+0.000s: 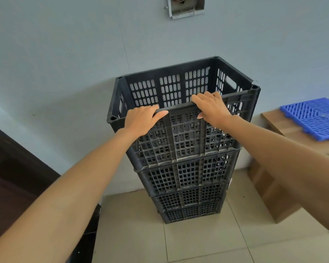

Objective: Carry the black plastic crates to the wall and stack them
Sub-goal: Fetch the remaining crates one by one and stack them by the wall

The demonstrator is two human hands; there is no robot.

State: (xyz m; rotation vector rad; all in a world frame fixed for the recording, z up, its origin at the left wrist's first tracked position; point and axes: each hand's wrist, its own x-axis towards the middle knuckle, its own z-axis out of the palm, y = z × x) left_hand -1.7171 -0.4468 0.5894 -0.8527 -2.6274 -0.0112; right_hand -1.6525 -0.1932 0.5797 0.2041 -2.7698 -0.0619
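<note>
Now both hands grip the near rim of the top crate [182, 88]: the left hand [141, 120] and the right hand [211, 107] have fingers curled over the rim, thumbs on the outside. Below the grip, this crate sits on the stack of crates [186, 177], which stands against the wall [65, 63], on the tiled floor [198, 243].

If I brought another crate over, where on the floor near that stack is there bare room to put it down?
The tiled floor in front of the crate stack is bare, out to the cardboard box on the right. Left of the stack, a narrower strip of tile runs to the dark furniture. Behind, the stack stands close to the wall. The top crate is empty.
</note>
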